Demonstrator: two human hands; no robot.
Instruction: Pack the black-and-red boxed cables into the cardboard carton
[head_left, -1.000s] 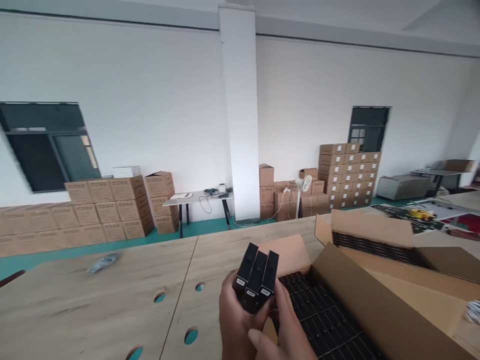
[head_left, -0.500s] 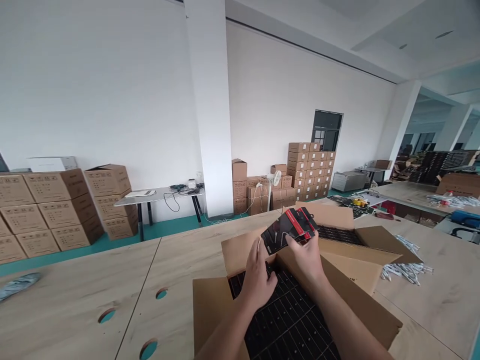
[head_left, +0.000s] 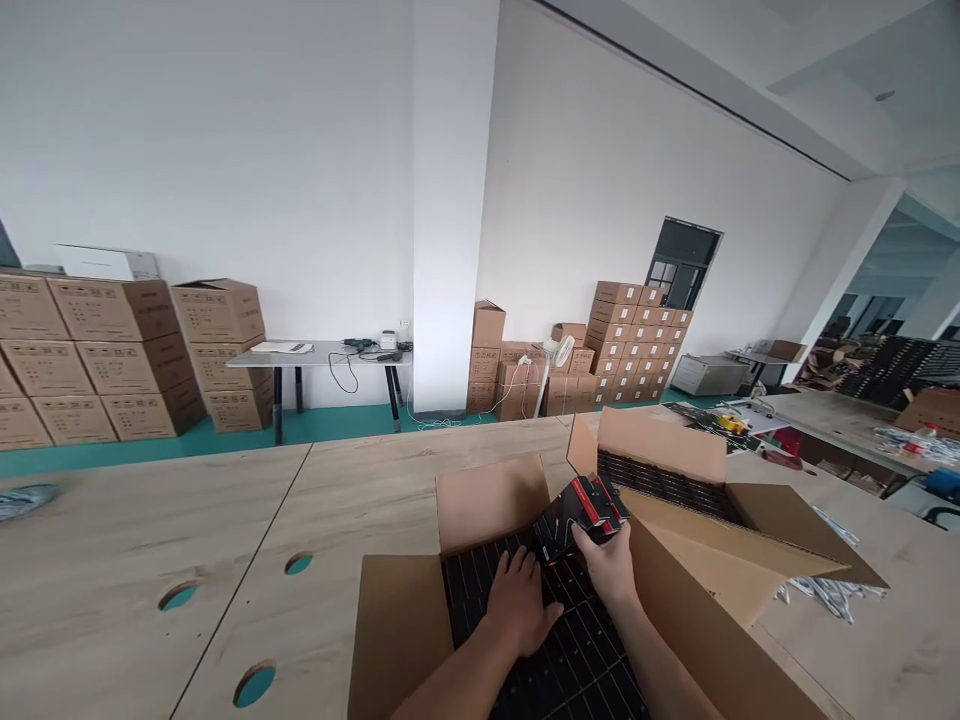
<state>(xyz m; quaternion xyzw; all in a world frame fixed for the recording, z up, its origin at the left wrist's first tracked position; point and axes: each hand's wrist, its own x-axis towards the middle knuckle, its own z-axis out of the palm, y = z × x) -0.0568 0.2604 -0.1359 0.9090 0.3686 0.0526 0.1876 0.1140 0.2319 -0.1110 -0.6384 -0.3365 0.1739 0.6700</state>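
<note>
holding a small stack of flat black-and-red retail packs (head_left: 583,512), the right hand (head_left: 609,562) clamped them at twelve o'clock; the left hand (head_left: 520,605) lay open on packed black rows in the open brown cardboard carton (head_left: 480,500), mostly full.

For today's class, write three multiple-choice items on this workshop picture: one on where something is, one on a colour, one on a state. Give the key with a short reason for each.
1. Where does the left hand rest?
A. On the black packs inside the open carton
B. On the bare wooden table
C. On the stacked boxes by the wall

2. What colour is the stripe on the small packs in the right hand?
A. Yellow
B. Red
C. Blue

3. In what state are the flaps of the open carton?
A. Taped shut
B. Folded open
C. Cut away

Key: 1 A, the palm lies flat on the rows of black packs in the carton. 2 B, a red band crosses the black packs. 3 B, the flaps stand spread outward and the contents show.
</note>
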